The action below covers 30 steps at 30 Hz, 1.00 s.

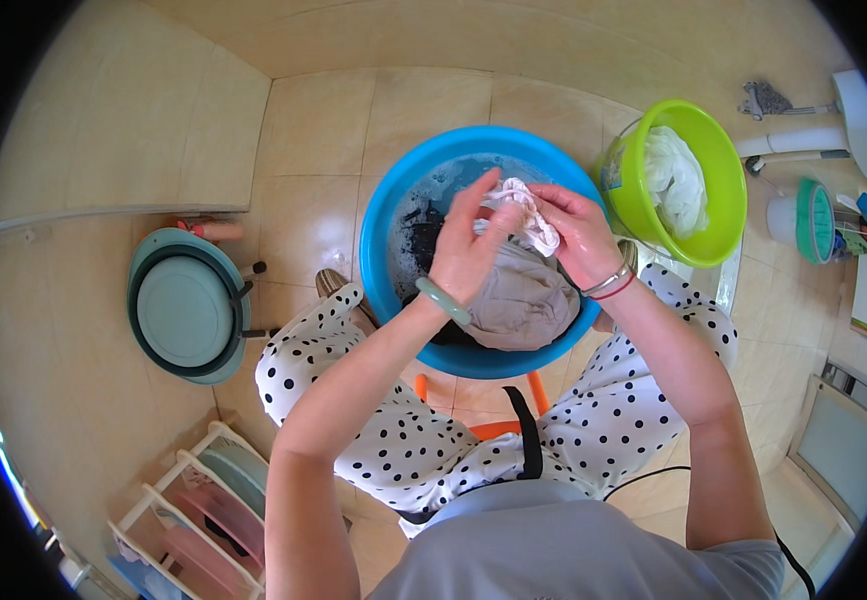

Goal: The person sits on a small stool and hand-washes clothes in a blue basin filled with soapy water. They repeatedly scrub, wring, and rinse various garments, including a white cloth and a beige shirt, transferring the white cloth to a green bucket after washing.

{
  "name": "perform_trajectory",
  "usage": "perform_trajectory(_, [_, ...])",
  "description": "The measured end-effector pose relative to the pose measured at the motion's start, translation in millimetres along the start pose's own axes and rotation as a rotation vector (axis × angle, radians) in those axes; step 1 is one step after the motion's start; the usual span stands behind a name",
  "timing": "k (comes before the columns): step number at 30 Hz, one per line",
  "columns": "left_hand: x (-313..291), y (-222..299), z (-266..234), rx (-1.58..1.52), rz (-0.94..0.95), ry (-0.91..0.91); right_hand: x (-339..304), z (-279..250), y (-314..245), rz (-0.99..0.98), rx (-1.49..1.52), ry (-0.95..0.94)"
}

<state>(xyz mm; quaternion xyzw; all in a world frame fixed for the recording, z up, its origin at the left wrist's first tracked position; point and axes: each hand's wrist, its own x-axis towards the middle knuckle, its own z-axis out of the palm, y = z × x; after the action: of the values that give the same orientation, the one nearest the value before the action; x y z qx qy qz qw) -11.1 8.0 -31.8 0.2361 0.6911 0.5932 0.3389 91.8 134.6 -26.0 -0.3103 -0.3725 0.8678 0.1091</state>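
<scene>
A small wet white cloth [538,232] with pinkish parts is bunched up between my two hands over a round blue basin [378,250]. My left hand [466,252], below a pale green bangle, has its thumb and fingers closed round the cloth's left side. Gripping the right side is my right hand [586,238], with bracelets at the wrist. Beneath them a greyish-beige garment [522,305] rises out of the basin. Dark fabric [421,240] lies in the sudsy water [454,180] to the left. The exact kind of the white cloth cannot be made out.
A lime-green bucket [722,190] with white fabric [674,180] stands right of the basin. Grey-green basins [186,305] lean at the left wall. A white rack [189,460] holds more basins at the lower left. My knees flank the blue basin.
</scene>
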Motion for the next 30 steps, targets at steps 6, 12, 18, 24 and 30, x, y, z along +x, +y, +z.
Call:
perform_trajectory(6, [10.9,11.4,12.6,-0.325,-0.156,0.103,9.0,0.6,2.5,-0.273,-0.447,0.121])
perform_trajectory(12, [16.2,22.6,11.4,-0.362,-0.543,0.160,9.2,11.2,-3.4,-0.330,-0.548,0.198])
perform_trajectory(18, [21.2,17.2,25.0,-0.611,-0.512,0.124,-15.2,50.0,4.5,-0.909,-1.068,-0.055])
perform_trajectory(24, [16.2,23.9,38.3,-0.535,-0.610,0.280,11.1,35.1,0.6,-0.990,-1.456,0.007])
perform_trajectory(30, [12.3,1.1,36.7,-0.385,-0.690,0.254,30.0,19.3,26.7,-0.878,-1.410,0.110])
